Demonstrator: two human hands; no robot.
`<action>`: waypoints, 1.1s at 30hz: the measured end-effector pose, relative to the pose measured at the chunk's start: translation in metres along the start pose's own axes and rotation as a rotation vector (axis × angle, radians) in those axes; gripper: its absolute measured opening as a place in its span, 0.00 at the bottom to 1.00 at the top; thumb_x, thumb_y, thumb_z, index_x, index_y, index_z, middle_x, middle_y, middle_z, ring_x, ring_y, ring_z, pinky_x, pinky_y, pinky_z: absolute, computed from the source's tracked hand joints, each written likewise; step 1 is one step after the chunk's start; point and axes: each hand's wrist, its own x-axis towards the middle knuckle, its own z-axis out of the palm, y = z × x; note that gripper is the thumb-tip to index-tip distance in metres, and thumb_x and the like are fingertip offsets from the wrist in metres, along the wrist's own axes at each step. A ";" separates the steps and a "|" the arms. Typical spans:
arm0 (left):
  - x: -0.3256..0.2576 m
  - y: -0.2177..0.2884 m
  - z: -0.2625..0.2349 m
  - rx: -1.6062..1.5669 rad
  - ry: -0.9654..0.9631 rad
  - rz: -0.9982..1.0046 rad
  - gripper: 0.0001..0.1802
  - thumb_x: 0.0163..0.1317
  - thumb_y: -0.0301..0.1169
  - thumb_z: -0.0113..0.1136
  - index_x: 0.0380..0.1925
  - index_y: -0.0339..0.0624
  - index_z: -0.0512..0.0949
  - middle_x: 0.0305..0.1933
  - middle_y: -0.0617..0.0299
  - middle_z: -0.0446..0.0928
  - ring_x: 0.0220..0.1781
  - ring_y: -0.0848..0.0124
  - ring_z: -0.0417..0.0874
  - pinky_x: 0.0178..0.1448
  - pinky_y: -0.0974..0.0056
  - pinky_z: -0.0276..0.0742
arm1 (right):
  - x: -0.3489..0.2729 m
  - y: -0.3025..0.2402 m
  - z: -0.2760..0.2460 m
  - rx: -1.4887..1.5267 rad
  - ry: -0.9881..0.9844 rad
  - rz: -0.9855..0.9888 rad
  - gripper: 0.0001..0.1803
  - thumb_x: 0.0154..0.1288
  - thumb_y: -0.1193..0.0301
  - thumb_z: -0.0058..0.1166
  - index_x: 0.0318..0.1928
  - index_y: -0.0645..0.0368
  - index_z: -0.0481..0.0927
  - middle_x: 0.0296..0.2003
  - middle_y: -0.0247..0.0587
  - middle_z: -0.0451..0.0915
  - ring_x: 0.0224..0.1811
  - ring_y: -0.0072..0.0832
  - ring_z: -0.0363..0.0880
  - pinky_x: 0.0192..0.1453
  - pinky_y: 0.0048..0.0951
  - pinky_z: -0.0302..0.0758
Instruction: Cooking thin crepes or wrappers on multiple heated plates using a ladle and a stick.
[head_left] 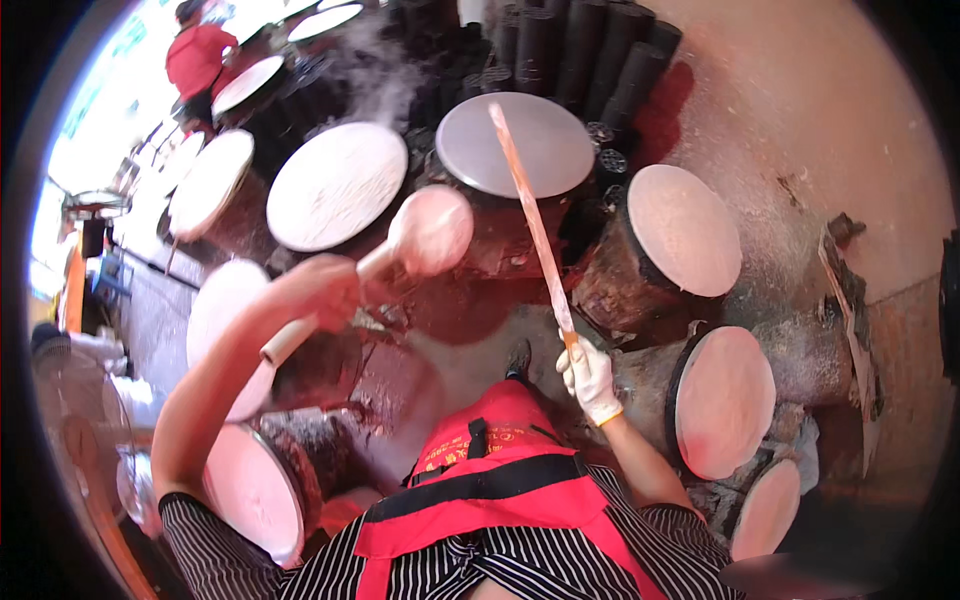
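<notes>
My left hand (330,290), bare, is closed around the thick pale handle of a ladle (434,230). The ladle's round, whitish bowl hangs in front of a grey round griddle (465,150). In a white glove, my right hand (590,380) grips the lower end of a long flat wooden stick (535,225). This stick is smeared white, and its far end overlaps the grey griddle in view; whether it touches the surface cannot be seen. Left of that griddle is another round griddle (338,187) coated with a white layer.
More white-coated griddles on drum-like stoves ring me, including one at right (685,232), one lower right (725,402) and one lower left (250,490). Black cylinders (580,50) are stacked behind. Steam rises nearby. A person in red (195,60) is at the far left.
</notes>
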 end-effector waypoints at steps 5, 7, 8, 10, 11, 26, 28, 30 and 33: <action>0.109 0.156 0.083 1.402 0.557 0.889 0.13 0.60 0.30 0.54 0.44 0.37 0.76 0.30 0.46 0.79 0.33 0.51 0.83 0.36 0.51 0.75 | 0.137 -0.090 -0.062 -0.351 -0.030 -0.501 0.26 0.74 0.67 0.46 0.71 0.55 0.65 0.30 0.48 0.80 0.33 0.44 0.81 0.38 0.40 0.76; 0.140 0.195 0.105 1.410 0.531 0.922 0.13 0.58 0.28 0.54 0.43 0.38 0.76 0.34 0.41 0.79 0.41 0.43 0.81 0.46 0.46 0.73 | 0.185 -0.120 -0.077 -0.482 0.027 -0.623 0.27 0.74 0.67 0.46 0.72 0.43 0.65 0.38 0.50 0.80 0.37 0.51 0.79 0.39 0.42 0.76; 0.159 0.208 0.116 1.487 0.566 0.955 0.12 0.58 0.27 0.53 0.42 0.38 0.76 0.34 0.42 0.79 0.41 0.43 0.80 0.45 0.46 0.73 | 0.206 -0.130 -0.082 -0.563 0.091 -0.571 0.27 0.74 0.66 0.45 0.71 0.41 0.65 0.35 0.51 0.79 0.37 0.52 0.79 0.40 0.42 0.76; 0.193 0.226 0.130 1.557 0.645 0.941 0.08 0.57 0.25 0.52 0.37 0.39 0.76 0.31 0.43 0.79 0.40 0.43 0.81 0.43 0.45 0.74 | 0.237 -0.144 -0.092 -0.619 0.136 -0.511 0.26 0.74 0.66 0.45 0.71 0.38 0.65 0.33 0.51 0.78 0.37 0.52 0.79 0.41 0.43 0.76; 0.208 0.229 0.132 1.546 0.619 1.009 0.08 0.57 0.25 0.52 0.37 0.39 0.76 0.31 0.43 0.79 0.40 0.43 0.81 0.43 0.45 0.74 | 0.248 -0.146 -0.098 -0.490 0.113 -0.408 0.26 0.75 0.65 0.44 0.71 0.36 0.65 0.29 0.47 0.76 0.30 0.46 0.78 0.36 0.39 0.75; 0.408 0.179 0.188 -0.093 0.352 0.712 0.12 0.60 0.26 0.60 0.39 0.34 0.69 0.19 0.62 0.72 0.14 0.74 0.72 0.16 0.67 0.65 | 0.258 0.013 -0.023 -0.135 0.450 0.010 0.27 0.73 0.56 0.49 0.70 0.38 0.67 0.39 0.50 0.83 0.39 0.38 0.82 0.47 0.37 0.76; 0.396 0.206 0.186 -0.364 0.222 0.674 0.10 0.66 0.29 0.59 0.39 0.35 0.69 0.18 0.63 0.70 0.13 0.74 0.69 0.16 0.68 0.64 | 0.273 0.012 -0.012 -0.254 0.513 0.007 0.27 0.73 0.52 0.46 0.70 0.35 0.67 0.43 0.60 0.82 0.45 0.56 0.80 0.49 0.47 0.75; 0.371 0.239 0.173 -0.264 0.128 0.779 0.14 0.71 0.38 0.53 0.45 0.37 0.73 0.22 0.64 0.71 0.14 0.78 0.67 0.17 0.72 0.63 | 0.298 0.003 -0.005 -0.263 0.545 0.042 0.27 0.72 0.52 0.46 0.70 0.35 0.67 0.42 0.61 0.82 0.44 0.56 0.80 0.48 0.47 0.75; 0.331 0.287 0.151 -0.335 -0.155 0.927 0.20 0.74 0.38 0.46 0.52 0.29 0.69 0.31 0.63 0.73 0.24 0.80 0.68 0.31 0.76 0.67 | 0.346 -0.015 0.007 -0.243 0.586 0.002 0.29 0.72 0.50 0.44 0.71 0.37 0.64 0.40 0.63 0.81 0.44 0.60 0.78 0.49 0.49 0.74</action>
